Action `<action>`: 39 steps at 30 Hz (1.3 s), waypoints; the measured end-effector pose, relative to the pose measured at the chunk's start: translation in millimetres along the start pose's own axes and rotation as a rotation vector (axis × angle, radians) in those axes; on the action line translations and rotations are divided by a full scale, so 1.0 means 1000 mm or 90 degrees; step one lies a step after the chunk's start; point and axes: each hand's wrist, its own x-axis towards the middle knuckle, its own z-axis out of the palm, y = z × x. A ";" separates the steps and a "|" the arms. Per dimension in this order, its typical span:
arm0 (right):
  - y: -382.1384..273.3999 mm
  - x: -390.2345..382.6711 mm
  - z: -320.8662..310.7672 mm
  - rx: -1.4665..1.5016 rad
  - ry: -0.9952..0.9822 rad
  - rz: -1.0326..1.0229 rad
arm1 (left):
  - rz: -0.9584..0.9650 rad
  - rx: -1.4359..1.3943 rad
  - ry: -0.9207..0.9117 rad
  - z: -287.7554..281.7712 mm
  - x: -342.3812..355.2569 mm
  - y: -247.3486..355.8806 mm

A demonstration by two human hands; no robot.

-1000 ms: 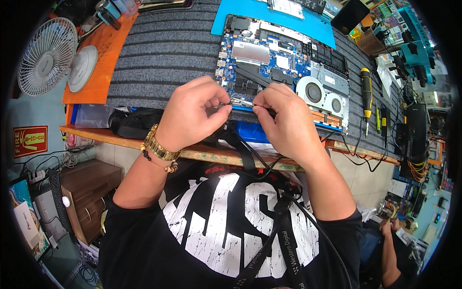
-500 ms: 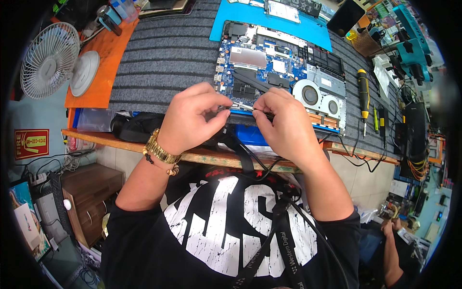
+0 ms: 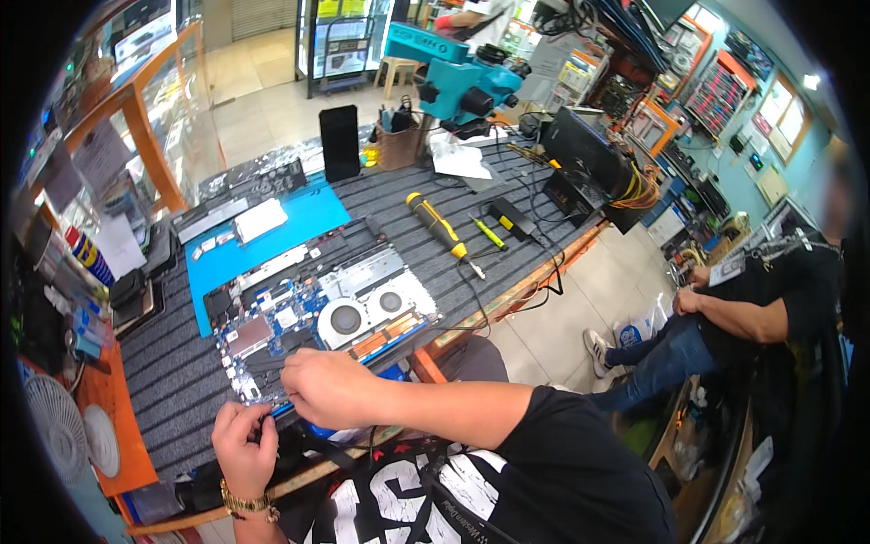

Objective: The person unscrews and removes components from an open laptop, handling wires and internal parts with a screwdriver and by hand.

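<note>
On the bench lies an opened laptop base point(image 3: 412, 319) with its blue circuit board point(image 3: 308, 306), white fan point(image 3: 345, 319) and copper heat pipes bared. At the board's near left edge, my left hand point(image 3: 243, 449) is closed, thumb and fingers pinched together. My right hand point(image 3: 333, 390) is closed over the laptop's front edge, just right of the left one. What either pinch holds is too small or hidden to name. A dark, slender strip point(image 3: 265, 363) lies over the board beside my right fingers; whether they grip it I cannot tell.
A blue mat point(image 3: 204, 288) lies behind the laptop, bearing a silver-white drive point(image 3: 260, 220). To the right are a yellow-black screwdriver point(image 3: 435, 224), a green pen-like tool point(image 3: 489, 234) and cables. A teal microscope point(image 3: 462, 86) stands at the back. Another person point(image 3: 734, 317) sits at right.
The view has swung to the right, so bench and laptop sit further left and the seated person shows more. My hands stay close together at the laptop's front edge.
</note>
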 end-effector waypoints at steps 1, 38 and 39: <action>0.003 -0.002 -0.004 -0.007 0.012 0.005 | 0.013 -0.004 -0.006 0.004 0.004 0.002; 0.211 -0.124 -0.146 -0.174 0.370 0.265 | -0.140 -0.083 0.091 -0.076 -0.036 -0.096; 0.230 -0.127 -0.156 -0.223 0.373 0.260 | -0.105 -0.024 0.076 -0.080 -0.028 -0.101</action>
